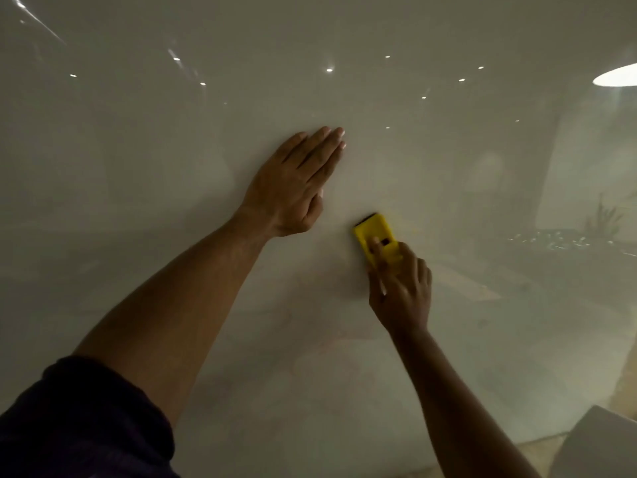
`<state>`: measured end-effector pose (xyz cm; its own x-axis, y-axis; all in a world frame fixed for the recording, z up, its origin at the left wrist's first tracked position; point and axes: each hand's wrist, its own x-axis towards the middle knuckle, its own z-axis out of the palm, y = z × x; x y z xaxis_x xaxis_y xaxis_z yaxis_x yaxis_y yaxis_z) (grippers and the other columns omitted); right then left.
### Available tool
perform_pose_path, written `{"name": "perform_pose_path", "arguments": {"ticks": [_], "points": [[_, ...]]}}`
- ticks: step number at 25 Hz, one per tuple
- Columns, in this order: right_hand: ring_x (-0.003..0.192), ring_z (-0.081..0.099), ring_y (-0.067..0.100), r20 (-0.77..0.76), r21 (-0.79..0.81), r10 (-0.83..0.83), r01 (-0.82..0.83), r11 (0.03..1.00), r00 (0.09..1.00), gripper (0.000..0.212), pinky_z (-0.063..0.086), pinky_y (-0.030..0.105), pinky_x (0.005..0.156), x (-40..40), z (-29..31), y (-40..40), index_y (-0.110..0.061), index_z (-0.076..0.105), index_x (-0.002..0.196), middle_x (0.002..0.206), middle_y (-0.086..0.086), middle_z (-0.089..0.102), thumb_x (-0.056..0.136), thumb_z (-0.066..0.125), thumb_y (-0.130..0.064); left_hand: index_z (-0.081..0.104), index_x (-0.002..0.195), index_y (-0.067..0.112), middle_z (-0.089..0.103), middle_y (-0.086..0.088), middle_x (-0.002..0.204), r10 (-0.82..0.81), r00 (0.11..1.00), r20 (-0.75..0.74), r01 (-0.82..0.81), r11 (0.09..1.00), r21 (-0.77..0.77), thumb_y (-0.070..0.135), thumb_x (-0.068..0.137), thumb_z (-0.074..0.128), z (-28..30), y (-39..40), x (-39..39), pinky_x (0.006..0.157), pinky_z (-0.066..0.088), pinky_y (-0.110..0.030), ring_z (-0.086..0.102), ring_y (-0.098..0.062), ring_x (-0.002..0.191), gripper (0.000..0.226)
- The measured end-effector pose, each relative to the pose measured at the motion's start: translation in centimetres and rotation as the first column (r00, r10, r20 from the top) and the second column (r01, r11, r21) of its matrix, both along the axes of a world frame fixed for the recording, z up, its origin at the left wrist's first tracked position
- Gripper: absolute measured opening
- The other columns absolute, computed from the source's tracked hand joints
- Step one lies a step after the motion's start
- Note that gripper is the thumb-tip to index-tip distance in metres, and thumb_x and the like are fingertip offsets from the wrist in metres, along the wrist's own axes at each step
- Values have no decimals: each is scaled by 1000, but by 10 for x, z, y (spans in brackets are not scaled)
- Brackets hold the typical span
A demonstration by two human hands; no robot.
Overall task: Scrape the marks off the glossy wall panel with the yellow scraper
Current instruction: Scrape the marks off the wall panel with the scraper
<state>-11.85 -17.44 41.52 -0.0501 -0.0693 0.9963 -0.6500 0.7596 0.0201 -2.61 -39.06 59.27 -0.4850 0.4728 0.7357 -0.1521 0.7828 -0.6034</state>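
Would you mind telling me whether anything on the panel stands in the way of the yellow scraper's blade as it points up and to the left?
Yes: the left hand lies flat on the glossy wall panel, up and left of the yellow scraper held by the right hand. A strip of bare panel separates them.

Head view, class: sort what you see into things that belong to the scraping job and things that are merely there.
Belongs to the job:
- yellow scraper, gripped by the right hand
- glossy panel
- left hand, flat on the panel

Merely there:
- reflected lights
- reflected plant
- dark sleeve
- grey box, bottom right
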Motion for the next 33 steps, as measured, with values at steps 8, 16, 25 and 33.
{"name": "perform_pose_path", "arguments": {"ticks": [8, 16, 25, 33], "points": [[90, 59, 42, -20, 0, 12, -12, 1000, 1000, 44, 52, 47, 74, -5, 8, 7, -14, 67, 139, 120, 27, 64, 95, 72, -15, 4, 170, 13, 1, -5, 178, 40, 995, 96, -39, 999, -14, 38, 100, 38, 17, 36, -21, 134, 3, -45, 2, -23, 165, 81], [95, 60, 45, 337, -480, 69, 109, 870, 939, 52, 58, 55, 80, -14, 51, 14, -17, 59, 146, 113, 28, 59, 95, 70, -23, 21, 169, 14, 18, -3, 176, -106, 992, 66, 112, 988, -104, 24, 107, 34, 30, 19, -23, 133, 18, -41, 19, -19, 163, 64], [95, 59, 45, 170, -333, -19, 75, 940, 985, 56, 52, 49, 79, -27, 78, 30, -18, 57, 148, 115, 29, 60, 94, 73, -18, 25, 168, 13, 23, -4, 175, -111, 994, -10, 109, 988, -109, 26, 106, 36, 23, 18, -29, 132, 20, -43, 24, -22, 161, 64], [93, 60, 44, 72, -90, -15, 22, 996, 997, 54, 53, 49, 77, -33, -11, 41, -20, 59, 147, 121, 27, 62, 95, 71, -18, 13, 169, 8, 8, -13, 177, -34, 999, -31, 31, 994, -106, 31, 106, 31, 0, 33, -35, 133, 12, -54, 8, -35, 164, 69]]}}
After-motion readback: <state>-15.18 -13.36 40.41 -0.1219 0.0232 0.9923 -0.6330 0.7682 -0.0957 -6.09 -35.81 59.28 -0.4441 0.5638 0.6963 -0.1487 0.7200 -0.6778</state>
